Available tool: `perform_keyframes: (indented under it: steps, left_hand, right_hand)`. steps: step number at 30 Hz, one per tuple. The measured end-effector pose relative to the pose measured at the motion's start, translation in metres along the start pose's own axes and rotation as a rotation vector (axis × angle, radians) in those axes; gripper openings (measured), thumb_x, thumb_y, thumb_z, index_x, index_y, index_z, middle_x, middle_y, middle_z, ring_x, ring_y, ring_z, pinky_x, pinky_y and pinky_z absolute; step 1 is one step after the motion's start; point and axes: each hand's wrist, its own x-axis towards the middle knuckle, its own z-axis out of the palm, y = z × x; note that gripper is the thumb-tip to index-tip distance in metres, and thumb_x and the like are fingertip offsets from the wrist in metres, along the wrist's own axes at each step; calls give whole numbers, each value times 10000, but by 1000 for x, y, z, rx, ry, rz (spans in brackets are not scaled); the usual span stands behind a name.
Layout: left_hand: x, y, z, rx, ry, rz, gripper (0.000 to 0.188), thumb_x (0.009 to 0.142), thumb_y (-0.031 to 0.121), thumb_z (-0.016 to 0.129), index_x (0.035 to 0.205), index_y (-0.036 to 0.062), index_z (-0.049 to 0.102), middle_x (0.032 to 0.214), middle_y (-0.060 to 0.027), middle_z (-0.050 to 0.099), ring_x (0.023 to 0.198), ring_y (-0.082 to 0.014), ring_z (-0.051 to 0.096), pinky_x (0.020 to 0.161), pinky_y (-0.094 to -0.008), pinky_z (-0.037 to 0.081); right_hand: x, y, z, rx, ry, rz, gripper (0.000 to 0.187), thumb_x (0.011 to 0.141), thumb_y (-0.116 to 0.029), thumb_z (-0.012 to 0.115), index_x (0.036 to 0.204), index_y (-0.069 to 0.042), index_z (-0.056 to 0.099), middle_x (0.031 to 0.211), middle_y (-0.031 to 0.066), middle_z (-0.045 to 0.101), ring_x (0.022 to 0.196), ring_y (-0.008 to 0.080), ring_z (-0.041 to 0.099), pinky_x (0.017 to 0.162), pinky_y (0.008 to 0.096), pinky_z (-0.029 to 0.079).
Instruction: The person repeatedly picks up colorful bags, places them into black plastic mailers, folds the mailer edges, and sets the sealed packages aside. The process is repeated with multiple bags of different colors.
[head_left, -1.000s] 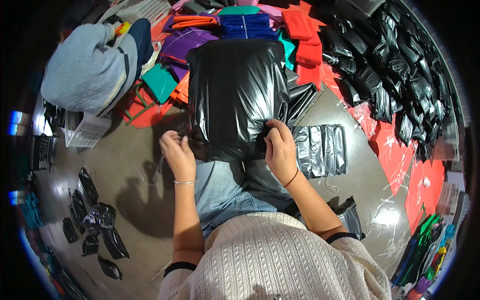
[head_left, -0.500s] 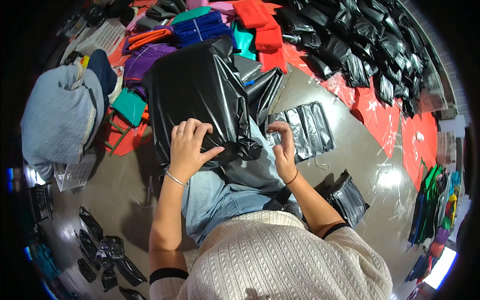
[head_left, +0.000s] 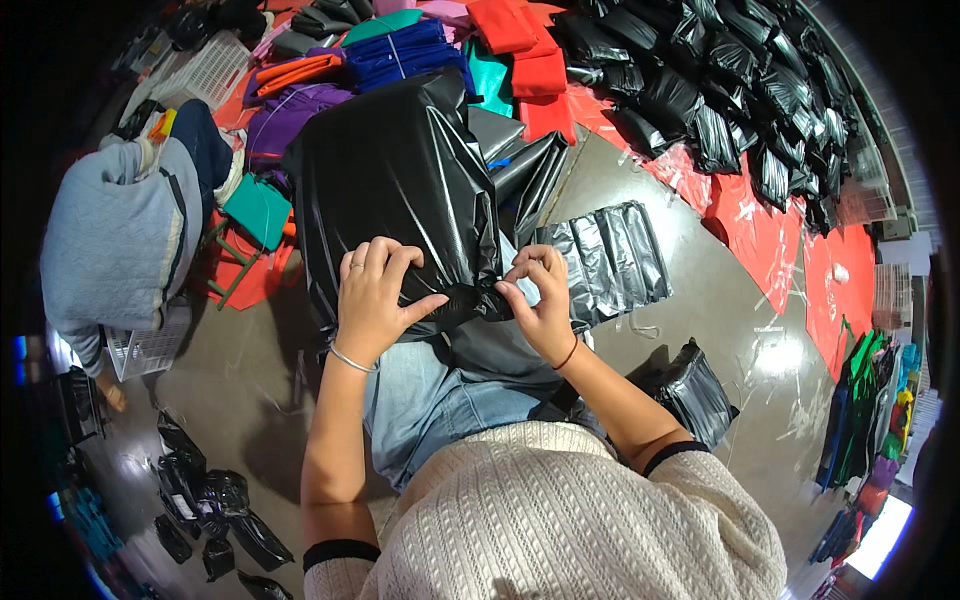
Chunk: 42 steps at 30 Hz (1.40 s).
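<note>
A large, filled black plastic bag (head_left: 385,170) rests across my lap, its gathered near end toward me. On that near edge lies my left hand (head_left: 378,300), fingers curled down over the plastic and thumb stretched along the fold, gripping it. My right hand (head_left: 542,305) pinches the bunched corner of the same bag between thumb and fingers. What the bag contains is hidden. Just right of my right hand, several flat black plastic bags (head_left: 615,255) lie on the floor.
Folded red (head_left: 515,65), blue, purple and green fabric stacks stand beyond the bag. Many wrapped black parcels (head_left: 720,85) are heaped far right on red sheeting. One black parcel (head_left: 695,395) sits by my right elbow; several small ones (head_left: 215,500) lie lower left. A person (head_left: 125,230) bends at left.
My right hand has moved left and closed on the bag's bunched corner. My left hand stays put. The person at left has shifted, and a hand now shows below.
</note>
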Motion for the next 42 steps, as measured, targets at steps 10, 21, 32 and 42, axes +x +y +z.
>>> perform_keyframes:
  steps: [10,21,32,42]
  left_hand:
    - [0,2,-3,-1,7,-15,471,721,499,754,977,144,582,958,-31,501,923,-250,502,847,-391,377]
    - [-2,2,-3,-28,40,-26,474,767,513,721,1024,133,602,983,-38,524,938,-260,514,872,-406,383]
    - [-63,0,18,-797,384,-872,603,1032,400,495,1415,-60,422,1408,-187,506,1308,-269,465,1105,-358,324]
    - [3,70,6,79,429,-273,781,980,528,508,1487,-39,330,1540,-217,348,1416,-361,338,1171,-490,217]
  right_hand:
    - [8,30,42,310,161,343,131,941,-125,558,971,0,582,958,109,599,944,255,552,894,350,414]
    - [-7,12,59,117,-148,226,559,1068,-355,326,1466,36,348,1541,206,340,1442,396,268,1196,489,129]
    - [38,-9,36,881,-175,661,757,820,-278,809,1317,161,444,1207,204,622,1044,233,646,906,319,519]
    - [-5,12,-2,1271,-49,795,592,822,-178,796,1319,3,530,1204,93,651,1071,165,624,943,312,498]
